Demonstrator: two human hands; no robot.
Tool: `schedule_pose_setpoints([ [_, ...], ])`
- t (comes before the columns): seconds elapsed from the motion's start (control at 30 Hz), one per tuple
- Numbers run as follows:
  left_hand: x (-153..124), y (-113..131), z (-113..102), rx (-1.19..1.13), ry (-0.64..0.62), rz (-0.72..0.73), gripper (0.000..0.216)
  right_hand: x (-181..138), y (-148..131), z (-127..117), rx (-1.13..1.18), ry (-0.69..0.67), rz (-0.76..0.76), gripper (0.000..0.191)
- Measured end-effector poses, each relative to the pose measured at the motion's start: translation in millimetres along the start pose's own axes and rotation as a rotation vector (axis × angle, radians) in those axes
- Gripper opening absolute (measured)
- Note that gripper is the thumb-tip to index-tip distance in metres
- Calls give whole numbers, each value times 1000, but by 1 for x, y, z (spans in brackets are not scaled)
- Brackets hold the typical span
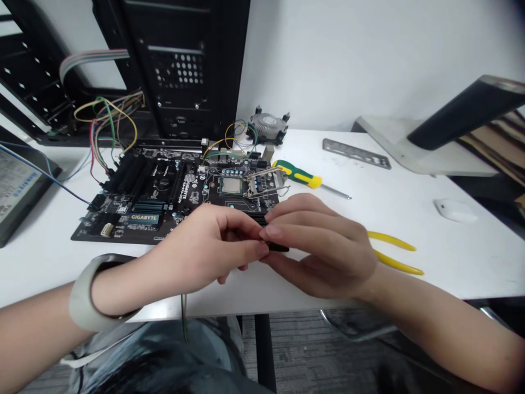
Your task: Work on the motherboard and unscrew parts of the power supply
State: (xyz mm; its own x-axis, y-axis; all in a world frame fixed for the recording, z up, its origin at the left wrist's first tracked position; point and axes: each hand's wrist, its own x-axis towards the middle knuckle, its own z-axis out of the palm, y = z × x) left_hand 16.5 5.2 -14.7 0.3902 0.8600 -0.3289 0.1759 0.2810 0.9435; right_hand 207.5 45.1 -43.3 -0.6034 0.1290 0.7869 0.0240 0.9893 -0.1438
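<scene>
Over the front right corner of a black motherboard (153, 234) my two hands meet at their fingertips. My left hand (209, 246) is closed in a pinch, thumb against index finger. Opposite it, the thumb and fingers of my right hand (324, 246) come together at the same spot. Whatever is between them is tiny or covered by the fingers. The board's processor (232, 186) shows in its socket, and the metal socket cover (264, 183) is raised to the right. Below my left wrist a thin cable (184, 317) hangs over the table edge.
A black computer case (184, 71) stands behind the board, with coloured wires (109, 117) running to it. Nearby lie a CPU cooler (268, 126), a green-yellow screwdriver (303, 176), an I/O shield (356, 152), yellow-handled pliers (396, 262) and a white mouse (455, 210). A monitor stand (394, 142) is at right.
</scene>
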Motion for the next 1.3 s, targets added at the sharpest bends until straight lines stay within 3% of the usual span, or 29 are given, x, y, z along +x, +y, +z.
schedule_pose_setpoints([
  [0.17,1,-3,-3,-74,-40,-41,4,2,-5,-10,70,-149,137,13],
  [0.53,-2,-9,-5,-127,-71,-26,7,17,-12,-21,-66,-250,183,10],
  [0.63,-8,-10,-7,101,73,126,8,30,0,-35,-123,-288,199,14],
  [0.73,-12,-18,-9,569,248,536,11,35,15,-40,-176,-338,205,14],
  [0.83,-11,-34,-10,1096,259,945,21,29,23,-35,-260,-399,149,16],
  [0.9,-9,-44,-10,1309,241,1077,25,21,23,-30,-299,-443,145,19],
  [1.13,-6,-49,-9,1438,284,1033,15,7,11,-24,-286,-576,203,24],
  [1.3,-6,-48,-8,1447,313,934,18,3,7,-23,-339,-562,205,25],
])
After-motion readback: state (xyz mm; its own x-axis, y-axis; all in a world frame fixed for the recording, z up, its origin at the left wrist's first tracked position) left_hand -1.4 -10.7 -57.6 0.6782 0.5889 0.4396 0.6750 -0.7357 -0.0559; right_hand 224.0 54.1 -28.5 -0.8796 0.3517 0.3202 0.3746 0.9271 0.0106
